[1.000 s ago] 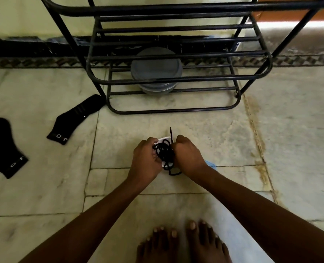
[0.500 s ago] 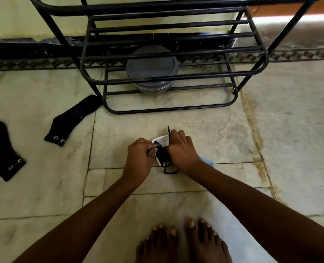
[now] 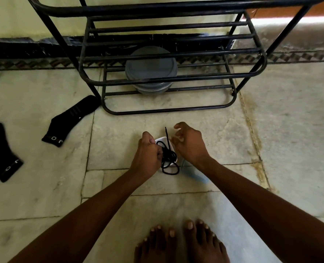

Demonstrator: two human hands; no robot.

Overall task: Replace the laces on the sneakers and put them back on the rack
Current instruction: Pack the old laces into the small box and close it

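Note:
A white and pale blue sneaker [image 3: 193, 172] lies on the floor, mostly hidden by my hands. A tangle of black lace [image 3: 168, 155] sits on its top, one end sticking up toward the rack. My left hand [image 3: 148, 154] is closed on the lace at the shoe's left side. Just right of the lace, my right hand [image 3: 188, 143] hovers with fingers spread and curled, holding nothing. The black metal shoe rack [image 3: 167, 78] stands straight ahead against the wall.
Two black socks lie on the floor at the left, one [image 3: 70, 120] near the rack's leg, the other [image 3: 0, 150] at the frame's edge. A grey round lidded container [image 3: 150, 70] sits on the floor under the rack. My bare feet [image 3: 182, 242] are at the bottom.
My right hand has let go of the lace and lifted away, its fingers opening. My left hand keeps its grip on the lace.

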